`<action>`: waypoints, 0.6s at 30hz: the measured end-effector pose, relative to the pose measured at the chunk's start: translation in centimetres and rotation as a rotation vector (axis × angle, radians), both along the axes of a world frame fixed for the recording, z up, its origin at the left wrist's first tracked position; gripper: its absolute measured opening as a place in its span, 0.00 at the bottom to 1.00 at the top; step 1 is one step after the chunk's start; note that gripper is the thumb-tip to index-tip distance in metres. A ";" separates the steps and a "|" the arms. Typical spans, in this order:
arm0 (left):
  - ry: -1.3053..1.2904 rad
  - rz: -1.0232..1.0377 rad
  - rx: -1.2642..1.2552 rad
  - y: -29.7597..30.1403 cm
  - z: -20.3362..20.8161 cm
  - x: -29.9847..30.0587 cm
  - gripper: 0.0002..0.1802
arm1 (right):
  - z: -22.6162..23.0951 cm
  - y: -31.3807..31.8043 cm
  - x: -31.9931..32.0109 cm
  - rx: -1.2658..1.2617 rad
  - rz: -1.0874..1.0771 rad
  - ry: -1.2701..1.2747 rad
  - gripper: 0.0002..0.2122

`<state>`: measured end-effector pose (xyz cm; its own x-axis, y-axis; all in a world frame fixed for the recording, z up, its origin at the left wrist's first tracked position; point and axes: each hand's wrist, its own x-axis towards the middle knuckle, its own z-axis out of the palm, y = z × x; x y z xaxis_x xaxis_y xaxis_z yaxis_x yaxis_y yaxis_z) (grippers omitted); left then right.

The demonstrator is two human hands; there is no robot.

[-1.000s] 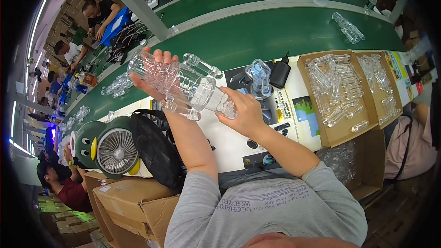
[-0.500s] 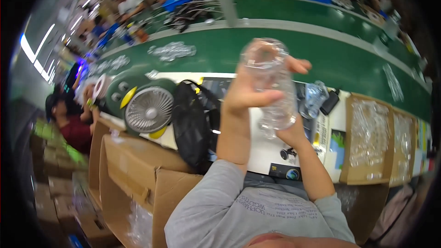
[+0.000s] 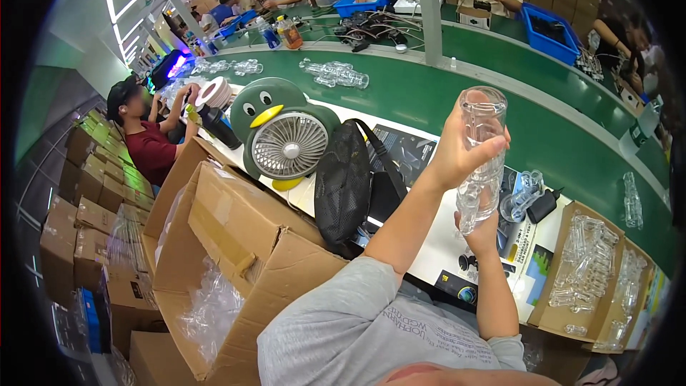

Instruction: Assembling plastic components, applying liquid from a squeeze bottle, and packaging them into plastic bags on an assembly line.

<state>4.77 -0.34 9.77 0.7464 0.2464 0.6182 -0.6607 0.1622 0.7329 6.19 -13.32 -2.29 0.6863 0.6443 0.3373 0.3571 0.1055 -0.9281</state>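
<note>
Upright in front of me is a clear, glass-like vessel (image 3: 477, 189), with a wide cylinder at the top and a narrower tube at its lower end. My left hand (image 3: 461, 144) wraps round its upper part, the thumb across the front. At the bottom, my right hand (image 3: 484, 232) grips the lower end, its fingers partly hidden behind the clear material. Just right of the vessel, a similar clear piece (image 3: 522, 196) lies on the white worktop (image 3: 429, 243) beside a black bottle-like item (image 3: 544, 206).
Open cardboard trays (image 3: 552, 302) of clear pieces stand at right. Left are a penguin-shaped fan (image 3: 289, 144), a black mesh bag (image 3: 343, 186) and a big carton (image 3: 236, 229) containing plastic film. Beyond runs a green bench (image 3: 400, 93) bearing more clear pieces (image 3: 334, 73); co-workers sit behind it.
The view has swung left, so the surroundings sit further right and are sharper. The clear vessel stays in both hands, and now stands more upright.
</note>
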 end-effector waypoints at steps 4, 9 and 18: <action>0.102 0.214 -0.017 -0.6 -0.6 0.5 0.27 | -0.6 0.0 0.0 -0.011 -0.167 0.030 0.16; 0.048 0.256 0.058 -0.3 -0.9 -0.2 0.28 | 0.1 0.0 -0.3 0.022 -0.048 0.100 0.21; 0.082 0.333 0.063 -1.4 -1.1 -0.9 0.29 | -1.1 0.4 -0.3 0.099 -0.091 -0.037 0.23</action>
